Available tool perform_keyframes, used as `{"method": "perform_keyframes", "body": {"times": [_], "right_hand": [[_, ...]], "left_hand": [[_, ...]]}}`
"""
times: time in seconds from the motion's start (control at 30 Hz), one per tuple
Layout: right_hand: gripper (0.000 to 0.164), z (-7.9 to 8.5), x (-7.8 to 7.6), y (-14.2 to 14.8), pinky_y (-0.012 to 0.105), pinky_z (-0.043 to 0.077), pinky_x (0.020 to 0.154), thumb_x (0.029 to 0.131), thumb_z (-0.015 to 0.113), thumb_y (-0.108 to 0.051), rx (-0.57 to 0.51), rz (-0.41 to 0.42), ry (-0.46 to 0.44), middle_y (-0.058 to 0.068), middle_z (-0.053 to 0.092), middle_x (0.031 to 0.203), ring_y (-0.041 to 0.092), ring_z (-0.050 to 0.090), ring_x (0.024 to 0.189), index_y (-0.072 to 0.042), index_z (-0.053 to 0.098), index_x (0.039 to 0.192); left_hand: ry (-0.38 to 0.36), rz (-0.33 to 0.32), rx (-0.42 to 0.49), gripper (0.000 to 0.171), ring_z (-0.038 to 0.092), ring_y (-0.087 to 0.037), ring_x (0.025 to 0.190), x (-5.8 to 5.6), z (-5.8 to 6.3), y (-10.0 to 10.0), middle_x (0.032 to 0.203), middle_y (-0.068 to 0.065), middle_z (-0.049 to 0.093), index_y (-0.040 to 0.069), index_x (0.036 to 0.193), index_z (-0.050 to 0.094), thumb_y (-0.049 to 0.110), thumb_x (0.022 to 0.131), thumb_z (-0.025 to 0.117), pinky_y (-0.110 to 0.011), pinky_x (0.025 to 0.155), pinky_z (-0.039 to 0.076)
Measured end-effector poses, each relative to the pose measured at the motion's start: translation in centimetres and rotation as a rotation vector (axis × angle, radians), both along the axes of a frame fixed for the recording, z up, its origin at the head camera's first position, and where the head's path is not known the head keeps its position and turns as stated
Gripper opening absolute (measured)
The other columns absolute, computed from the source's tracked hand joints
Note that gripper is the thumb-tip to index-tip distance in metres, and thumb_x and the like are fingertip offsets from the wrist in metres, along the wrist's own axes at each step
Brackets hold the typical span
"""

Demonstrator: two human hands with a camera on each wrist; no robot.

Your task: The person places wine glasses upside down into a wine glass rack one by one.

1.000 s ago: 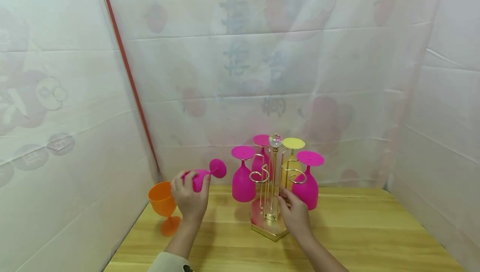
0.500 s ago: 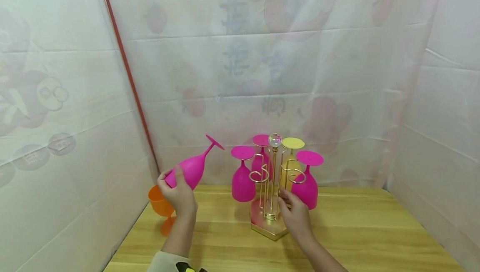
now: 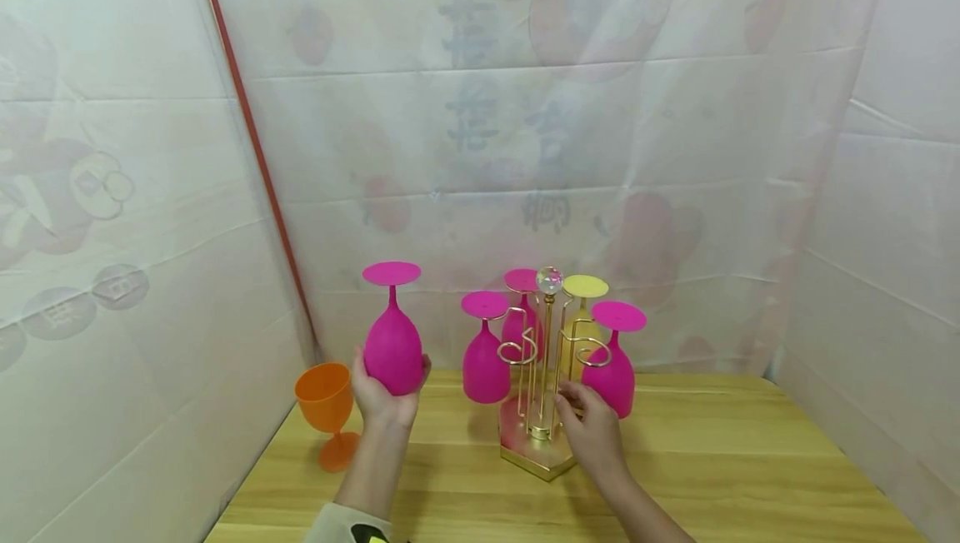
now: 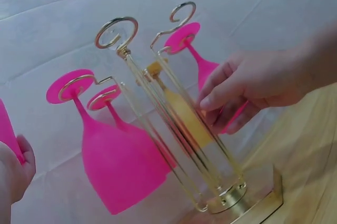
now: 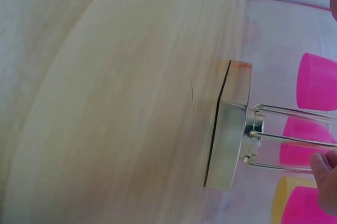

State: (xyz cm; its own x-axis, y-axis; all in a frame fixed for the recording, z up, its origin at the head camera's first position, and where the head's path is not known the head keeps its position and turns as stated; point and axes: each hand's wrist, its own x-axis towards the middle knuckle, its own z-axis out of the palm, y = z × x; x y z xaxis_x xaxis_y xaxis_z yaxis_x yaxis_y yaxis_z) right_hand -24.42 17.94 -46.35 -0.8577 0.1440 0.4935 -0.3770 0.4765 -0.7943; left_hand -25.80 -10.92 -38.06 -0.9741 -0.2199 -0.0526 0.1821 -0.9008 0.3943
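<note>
My left hand [image 3: 390, 406] holds a pink goblet [image 3: 393, 351] upside down at the left of the rack, its bowl cupped from below and its foot on top. With thumb and fingers my right hand [image 3: 592, 426] grips an upright wire of the gold goblet rack [image 3: 525, 458], low on its right side. Three pink goblets hang inverted from the rack: one on the left [image 3: 486, 368], one behind [image 3: 520, 326] and one on the right [image 3: 613, 381]. A yellow goblet [image 3: 587, 286] hangs at the back right, partly hidden. Two front wire loops [image 4: 117, 31] hold nothing.
An orange goblet [image 3: 324, 397] stands upright on the wooden table [image 3: 720, 460], left of my left forearm. A crystal ball [image 3: 549, 279] tops the rack's centre post. Pale printed curtains [image 3: 420, 151] enclose the table at the back and sides.
The pink goblet in my left hand has turned from lying sideways, through a tilt, to foot-up as the wrist rolled palm-up. My right hand stays at the rack.
</note>
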Motion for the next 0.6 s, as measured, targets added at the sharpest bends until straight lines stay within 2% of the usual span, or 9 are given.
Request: {"method": "perform_keyframes", "body": {"times": [0.13,0.23,0.47,0.6], "right_hand": [[0.021,0.0,0.1,0.0,0.022,0.056,0.077,0.093,0.068,-0.020,-0.006,-0.004,0.000,-0.002,0.070,0.101,0.015,0.067,0.093,-0.008,0.069,0.112],[0.019,0.0,0.2,0.0,0.022,0.056,0.075,0.093,0.069,-0.020,-0.013,-0.006,0.016,-0.003,0.071,0.097,0.014,0.067,0.090,-0.009,0.070,0.108],[0.004,0.0,0.5,-0.1,0.022,0.054,0.062,0.091,0.071,-0.018,-0.046,-0.017,0.042,-0.008,0.066,0.081,0.009,0.062,0.075,-0.017,0.067,0.092],[0.009,0.2,0.9,-0.3,0.022,0.051,0.057,0.089,0.072,-0.015,-0.045,-0.005,0.068,-0.009,0.063,0.075,0.008,0.059,0.069,-0.019,0.064,0.087]], "left_hand": [[0.040,-0.069,0.029,0.045,0.045,-0.026,0.120,0.1,-0.6,0.6,0.139,0.001,0.042,0.032,0.138,0.044,0.054,0.099,0.040,-0.046,0.094,0.051],[0.048,-0.116,-0.001,0.044,0.050,-0.028,0.117,0.3,-1.1,1.0,0.137,0.000,0.044,0.032,0.138,0.045,0.052,0.100,0.037,-0.047,0.095,0.051],[0.086,-0.211,-0.076,0.043,0.059,-0.025,0.102,0.9,-2.0,1.7,0.120,-0.003,0.056,0.027,0.134,0.046,0.051,0.101,0.033,-0.041,0.085,0.054],[0.118,-0.266,-0.125,0.041,0.062,-0.022,0.091,1.7,-2.8,2.4,0.107,-0.003,0.062,0.025,0.126,0.051,0.049,0.102,0.029,-0.037,0.076,0.054]]}}
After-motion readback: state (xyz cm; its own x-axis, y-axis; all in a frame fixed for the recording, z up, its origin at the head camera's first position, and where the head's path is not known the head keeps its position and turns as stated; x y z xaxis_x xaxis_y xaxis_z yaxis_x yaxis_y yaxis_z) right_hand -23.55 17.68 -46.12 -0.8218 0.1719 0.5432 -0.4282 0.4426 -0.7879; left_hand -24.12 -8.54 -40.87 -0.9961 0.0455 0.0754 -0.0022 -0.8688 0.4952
